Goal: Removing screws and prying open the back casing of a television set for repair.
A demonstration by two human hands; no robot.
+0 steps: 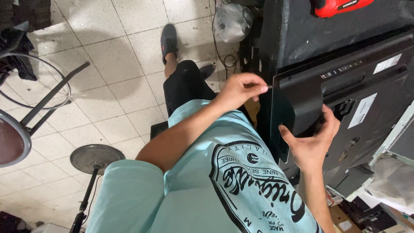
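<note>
While the right hand [311, 144] clasps the black panel [297, 101], the left hand [239, 89] pinches a screw [269, 86].

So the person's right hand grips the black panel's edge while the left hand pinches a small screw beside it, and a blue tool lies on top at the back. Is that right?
Not quite: the tool is red, not blue, as the head view shows. The rest stands: the right hand grips the black panel by its edge, and the left hand pinches what looks like a small screw beside it.
</note>
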